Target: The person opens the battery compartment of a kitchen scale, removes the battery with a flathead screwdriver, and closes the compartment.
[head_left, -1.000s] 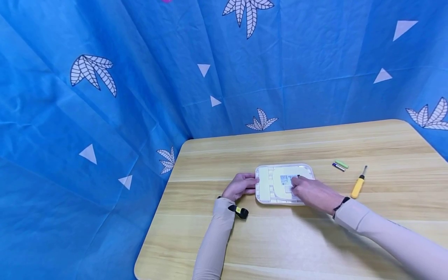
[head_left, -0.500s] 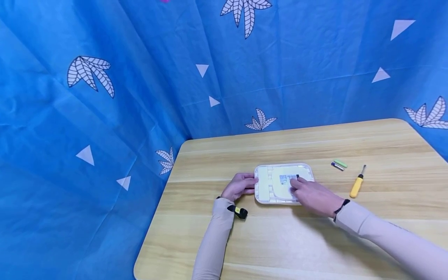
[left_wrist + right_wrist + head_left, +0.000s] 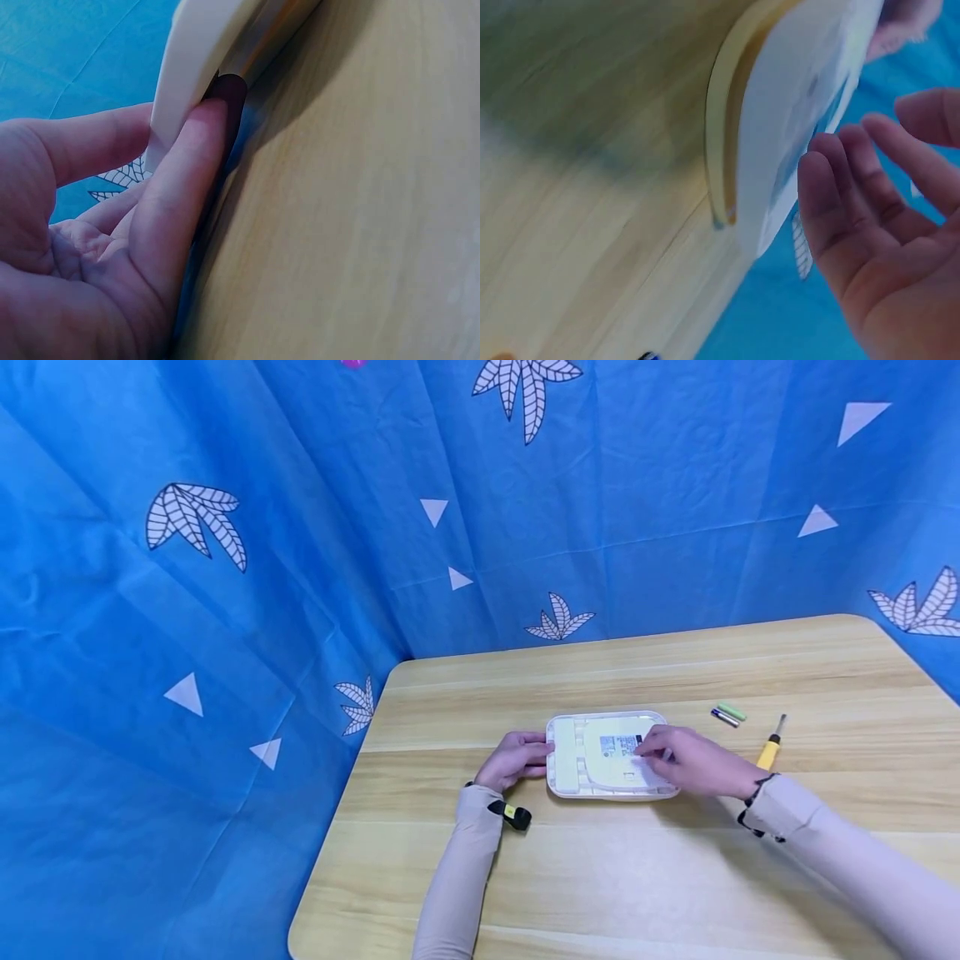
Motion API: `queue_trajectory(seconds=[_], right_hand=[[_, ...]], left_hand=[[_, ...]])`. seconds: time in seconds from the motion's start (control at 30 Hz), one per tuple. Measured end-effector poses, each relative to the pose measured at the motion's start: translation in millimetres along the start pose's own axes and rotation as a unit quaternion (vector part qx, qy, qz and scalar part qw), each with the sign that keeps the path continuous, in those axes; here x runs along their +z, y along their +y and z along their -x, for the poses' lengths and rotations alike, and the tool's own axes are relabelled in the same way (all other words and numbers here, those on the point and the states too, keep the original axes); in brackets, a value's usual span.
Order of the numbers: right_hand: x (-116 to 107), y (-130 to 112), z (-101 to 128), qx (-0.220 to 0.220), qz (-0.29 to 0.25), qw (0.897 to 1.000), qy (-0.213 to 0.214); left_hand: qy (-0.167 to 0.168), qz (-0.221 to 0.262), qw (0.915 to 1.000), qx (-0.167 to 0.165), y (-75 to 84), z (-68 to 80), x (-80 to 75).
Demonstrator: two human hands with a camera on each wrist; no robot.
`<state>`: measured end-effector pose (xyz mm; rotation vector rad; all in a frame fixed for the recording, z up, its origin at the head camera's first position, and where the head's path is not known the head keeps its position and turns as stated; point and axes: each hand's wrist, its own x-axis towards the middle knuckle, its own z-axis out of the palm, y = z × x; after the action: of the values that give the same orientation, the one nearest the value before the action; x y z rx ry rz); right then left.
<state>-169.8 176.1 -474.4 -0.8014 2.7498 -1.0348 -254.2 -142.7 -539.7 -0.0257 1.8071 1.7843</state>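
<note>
A white, rounded rectangular device [image 3: 567,756] lies on the table with a printed label [image 3: 617,745] on its upper face. My left hand [image 3: 513,760] grips its left end; in the left wrist view, a finger touches the outer edge of the device [image 3: 184,67] while the thumb reaches under it. Over the right part of the device is my right hand [image 3: 693,760], fingertips close to the label. The right wrist view shows that hand [image 3: 892,255] with loosely bent fingers and nothing visible between them.
A silver-and-blue battery [image 3: 725,718] and a green battery [image 3: 732,712] lie side by side to the right of the device. Beyond the right hand lies a yellow-handled screwdriver [image 3: 768,753], partly hidden by the wrist. A blue patterned curtain [image 3: 675,485] hangs behind the wooden table [image 3: 450,693].
My right hand has shifted to the right and lifted off the label area, uncovering more of the device's face. The left hand stays at the left end.
</note>
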Motion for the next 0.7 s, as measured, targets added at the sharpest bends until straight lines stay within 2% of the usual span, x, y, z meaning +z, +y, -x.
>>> queue_trajectory(seconds=[0.17,0.27,0.37,0.53,0.7], right_hand=[[-14,12,3,0.058,-0.014,0.997,0.051],[-19,19,4,0.105,-0.053,0.992,0.054],[-21,24,4,0.146,-0.092,0.984,0.04],[-19,31,4,0.205,-0.145,0.968,-0.008],[-17,40,5,0.233,-0.218,0.947,-0.04]], left_hand=[[0.001,-0.002,1.0,0.002,-1.4,1.3,-0.5],[0.003,-0.002,1.0,0.004,-0.7,3.1,-0.5],[0.003,0.002,1.0,0.001,-0.1,3.8,-0.8],[0.001,0.004,1.0,-0.002,-0.9,3.8,-0.7],[0.001,0.002,1.0,0.0,0.6,3.7,2.2]])
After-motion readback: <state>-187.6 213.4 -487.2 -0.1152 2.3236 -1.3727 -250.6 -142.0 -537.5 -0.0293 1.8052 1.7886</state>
